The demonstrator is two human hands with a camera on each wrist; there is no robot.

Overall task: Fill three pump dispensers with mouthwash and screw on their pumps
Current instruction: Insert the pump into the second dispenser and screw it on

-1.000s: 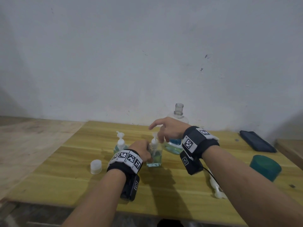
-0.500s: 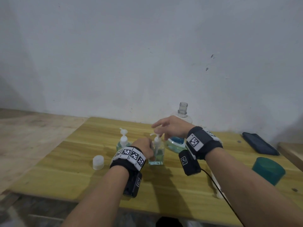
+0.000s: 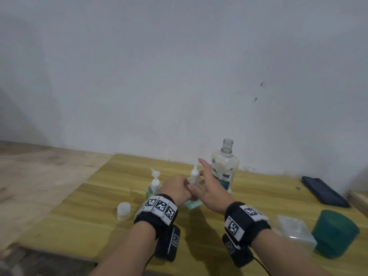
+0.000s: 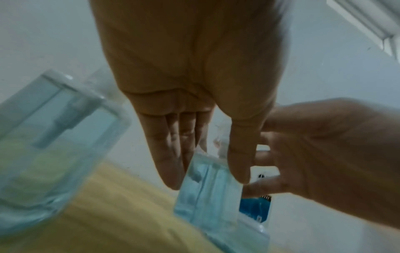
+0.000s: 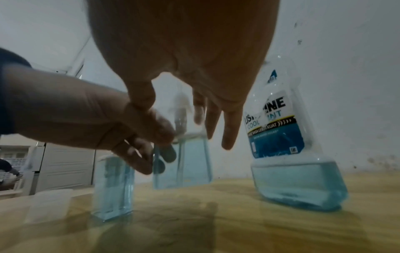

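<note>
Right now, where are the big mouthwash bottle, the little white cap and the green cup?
big mouthwash bottle (image 3: 225, 168): head view, clear body.
little white cap (image 3: 123, 211): head view, side.
green cup (image 3: 334, 234): head view, side wall.

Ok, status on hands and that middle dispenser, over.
Left hand grips middle dispenser, pump on. Right hand open beside pump. Third dispenser unfilled. Nothing in the way.

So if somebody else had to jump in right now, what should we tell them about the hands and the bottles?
Left hand grips the middle dispenser, holding it on the table.
Right hand is open, fingers straight beside the pump; whether they touch it is unclear.
Left dispenser: filled, pump on.
Third dispenser: lying near the teal cup, looks empty.
Open Listerine bottle: behind, a little mouthwash left.
Left to do: check the middle pump is tight, fill and cap the third.
</note>
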